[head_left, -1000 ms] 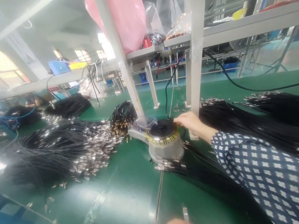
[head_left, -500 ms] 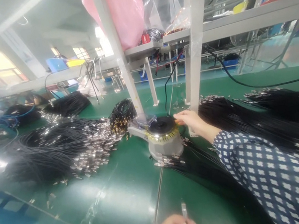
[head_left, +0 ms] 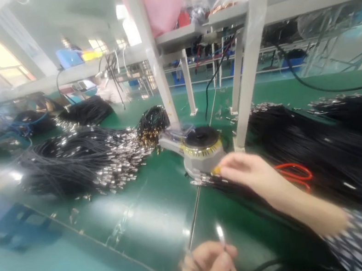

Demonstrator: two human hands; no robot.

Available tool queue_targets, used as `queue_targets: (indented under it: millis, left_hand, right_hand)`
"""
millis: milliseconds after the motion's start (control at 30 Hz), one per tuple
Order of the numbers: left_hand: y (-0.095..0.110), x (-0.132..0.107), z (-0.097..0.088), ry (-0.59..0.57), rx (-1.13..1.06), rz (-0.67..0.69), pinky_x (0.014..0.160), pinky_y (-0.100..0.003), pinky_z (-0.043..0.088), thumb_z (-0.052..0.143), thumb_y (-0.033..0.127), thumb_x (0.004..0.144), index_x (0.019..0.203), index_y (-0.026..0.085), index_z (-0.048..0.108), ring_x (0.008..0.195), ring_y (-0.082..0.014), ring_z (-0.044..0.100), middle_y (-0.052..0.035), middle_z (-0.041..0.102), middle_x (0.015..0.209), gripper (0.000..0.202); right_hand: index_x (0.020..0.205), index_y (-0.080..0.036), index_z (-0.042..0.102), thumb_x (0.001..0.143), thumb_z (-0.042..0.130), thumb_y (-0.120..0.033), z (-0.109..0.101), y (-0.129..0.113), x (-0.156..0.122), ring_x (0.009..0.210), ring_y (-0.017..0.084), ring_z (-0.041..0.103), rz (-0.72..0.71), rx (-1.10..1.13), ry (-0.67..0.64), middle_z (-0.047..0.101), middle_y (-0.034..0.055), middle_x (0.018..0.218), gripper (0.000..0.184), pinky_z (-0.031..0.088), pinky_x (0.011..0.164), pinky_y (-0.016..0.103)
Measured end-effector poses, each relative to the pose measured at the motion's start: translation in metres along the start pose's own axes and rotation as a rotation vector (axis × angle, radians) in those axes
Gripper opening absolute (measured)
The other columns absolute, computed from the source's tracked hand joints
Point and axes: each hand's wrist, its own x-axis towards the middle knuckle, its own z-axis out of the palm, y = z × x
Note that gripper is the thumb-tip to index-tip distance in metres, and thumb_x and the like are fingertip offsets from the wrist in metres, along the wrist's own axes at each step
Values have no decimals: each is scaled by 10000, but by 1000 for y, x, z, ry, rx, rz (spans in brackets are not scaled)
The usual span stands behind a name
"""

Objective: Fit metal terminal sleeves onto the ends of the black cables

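Note:
My left hand [head_left: 208, 268], low in the middle, pinches a black cable with a silvery connector [head_left: 220, 232] pointing up. My right hand [head_left: 242, 166] has its thumb and forefinger closed on a small piece of yellow tape [head_left: 216, 171]. Just beyond it on the green table stands a round tape dispenser [head_left: 205, 161] with a black top and a yellow band around its rim. Several metal-ended black cables [head_left: 199, 182] lie at its foot, partly covered by my right hand.
Large bundles of black cables [head_left: 56, 162] lie at left, and more cables [head_left: 284, 145] spread at right. An orange-red cord [head_left: 294, 174] is looped beside my right wrist. Pale shelf posts [head_left: 252, 53] rise behind the dispenser. A blue stool [head_left: 14, 225] stands below the table edge.
My right hand has come away from the dispenser's rim towards me, with the yellow tape in it. My left hand still grips the cable. The view has tipped downward and the orange-red cord now shows.

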Motion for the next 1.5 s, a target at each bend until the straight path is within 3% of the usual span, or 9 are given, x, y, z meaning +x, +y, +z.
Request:
queue_targets:
  millis: [100, 200, 467, 1167, 1500]
  left_hand:
    - [1, -9, 3, -9, -21, -12, 320, -149, 315, 841, 502, 607, 742, 116, 718, 300, -55, 475, -20, 642, 488, 426]
    - [5, -18, 9, -19, -32, -40, 328, -168, 404, 814, 465, 665, 759, 124, 705, 317, -75, 516, -25, 667, 547, 370]
    - [8, -32, 16, -10, -20, -30, 346, -184, 431, 760, 374, 754, 743, 132, 702, 333, -98, 525, -6, 622, 470, 249]
    - [11, -36, 18, -35, -3, -35, 369, -201, 442, 733, 336, 780, 696, 130, 650, 354, -117, 543, -15, 622, 467, 238]
    - [10, -38, 19, -34, -47, -23, 366, -194, 459, 742, 322, 777, 696, 133, 628, 371, -109, 555, -17, 643, 536, 235]
  right_hand:
    - [777, -200, 691, 776, 715, -410, 8, 12, -55, 876, 204, 650, 280, 273, -152, 724, 44, 912, 211, 511, 818, 312]
    - [715, -216, 683, 738, 762, -418, 17, 20, -85, 915, 205, 630, 426, 415, -175, 704, 33, 959, 217, 485, 855, 304]
    - [627, -211, 680, 738, 750, -366, 33, 21, -98, 927, 233, 614, 358, 387, -151, 638, 42, 944, 203, 442, 915, 347]
    - [641, -198, 628, 745, 727, -336, 39, 16, -102, 925, 222, 587, 350, 351, -152, 611, 42, 994, 199, 402, 922, 344]
    - [657, -197, 579, 793, 674, -369, 48, 14, -111, 869, 207, 585, 351, 343, -49, 592, 32, 963, 239, 399, 894, 358]
